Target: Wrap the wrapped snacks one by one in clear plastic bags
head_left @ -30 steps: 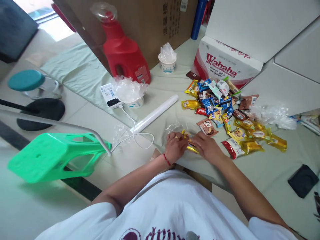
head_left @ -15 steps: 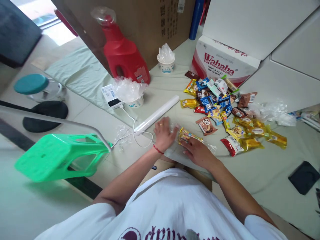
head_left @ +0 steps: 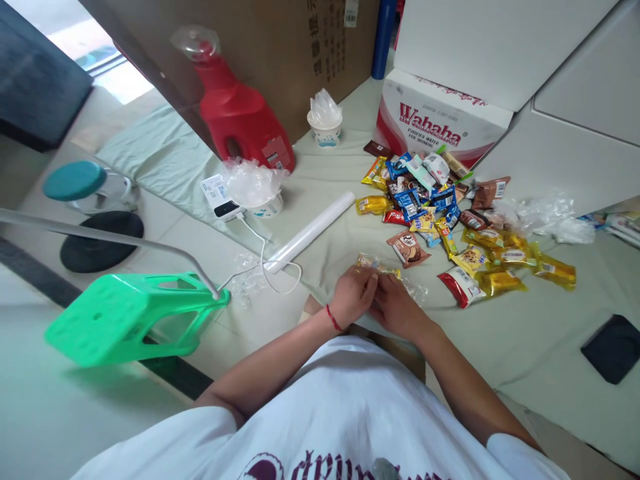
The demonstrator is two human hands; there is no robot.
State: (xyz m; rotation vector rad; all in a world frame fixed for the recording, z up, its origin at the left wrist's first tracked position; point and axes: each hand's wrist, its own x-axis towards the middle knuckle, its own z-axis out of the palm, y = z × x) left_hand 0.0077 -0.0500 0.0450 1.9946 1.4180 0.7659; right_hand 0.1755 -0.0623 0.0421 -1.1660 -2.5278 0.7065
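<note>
A yellow snack packet (head_left: 369, 262) lies at the front edge of the cloth-covered surface, partly under clear plastic film (head_left: 416, 289) that crinkles out to the right. My left hand (head_left: 354, 293), with a red string on its wrist, is closed at the packet's near side. Pressed against it is my right hand (head_left: 397, 305), its fingers also curled in. The fingertips meet and hide whatever is pinched between them. Just beyond the packet sits a brown round-biscuit packet (head_left: 407, 249). A white roll (head_left: 313, 233) lies to the left.
Several wrapped snacks (head_left: 425, 193) are heaped before a Wahaha carton (head_left: 440, 123). Crumpled clear bags (head_left: 545, 217) lie right. Left stand a bag-lined paper cup (head_left: 267, 205), a red jug (head_left: 250, 120) and a green stool (head_left: 95, 320). A white cable (head_left: 263, 247) curls near the roll.
My left hand has moved right and down from spread fingers to a closed grip against my right hand. The right hand's fingers have curled in, and both now cover the packet's near side.
</note>
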